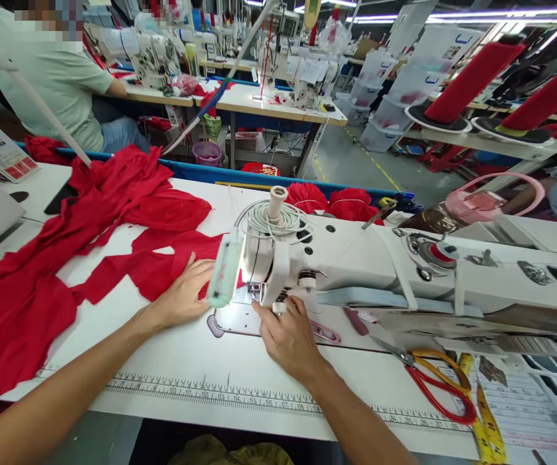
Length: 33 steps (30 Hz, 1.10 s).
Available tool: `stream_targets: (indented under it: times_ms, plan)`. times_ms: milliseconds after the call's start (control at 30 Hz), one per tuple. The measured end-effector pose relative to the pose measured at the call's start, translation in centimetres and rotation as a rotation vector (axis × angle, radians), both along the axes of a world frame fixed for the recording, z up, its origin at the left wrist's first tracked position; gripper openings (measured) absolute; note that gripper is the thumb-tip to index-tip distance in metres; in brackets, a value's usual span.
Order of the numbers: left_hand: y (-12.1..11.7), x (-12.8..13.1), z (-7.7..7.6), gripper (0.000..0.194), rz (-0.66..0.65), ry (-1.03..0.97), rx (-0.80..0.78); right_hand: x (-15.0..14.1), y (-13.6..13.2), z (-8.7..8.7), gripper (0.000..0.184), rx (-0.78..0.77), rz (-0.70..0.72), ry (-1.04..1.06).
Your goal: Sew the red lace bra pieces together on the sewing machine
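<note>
My left hand [188, 294] lies flat with its fingers stretched out on red fabric [157, 271], left of the needle area. Its fingertips are partly behind a clear greenish guard [224, 271] on the white sewing machine [350, 258]. My right hand [290, 339] is at the machine's needle and presser foot [255, 290], fingers bent together and fingertips close to the foot. Whatever may be between those fingertips is too small to make out. The red fabric runs from the foot leftward into a large heap [21, 290].
Scissors [440, 387] with orange and red handles and a yellow tape measure [488, 426] lie at right. A printed ruler [201, 391] runs along the table's front edge. Red thread cones [474, 84] stand upper right. Another person [60, 90] sits beyond the table at upper left.
</note>
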<state>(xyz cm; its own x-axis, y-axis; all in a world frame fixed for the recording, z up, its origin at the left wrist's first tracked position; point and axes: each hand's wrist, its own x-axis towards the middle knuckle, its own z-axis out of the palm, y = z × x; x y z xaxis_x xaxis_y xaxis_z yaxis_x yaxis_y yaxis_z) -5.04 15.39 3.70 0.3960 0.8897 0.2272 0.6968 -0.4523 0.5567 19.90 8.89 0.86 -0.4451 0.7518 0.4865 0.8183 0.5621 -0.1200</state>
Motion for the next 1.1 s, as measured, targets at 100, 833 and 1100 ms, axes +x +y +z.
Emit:
stream_targets:
  times_ms: [100,833,1100]
  plan:
    - [-3.5,-0.6,-0.7,0.034,0.101,0.05,-0.021,-0.1,0.0,-0.3,0.036,0.009,-0.004,0.011]
    - [-10.9,-0.7,-1.7,0.018,0.194,-0.009,0.108,3.3,-4.7,0.9,0.027,0.131,-0.217,-0.136]
    - [-10.9,-0.5,-1.9,0.017,0.224,-0.048,0.115,-3.7,-5.5,0.7,0.04,-0.04,-0.148,0.003]
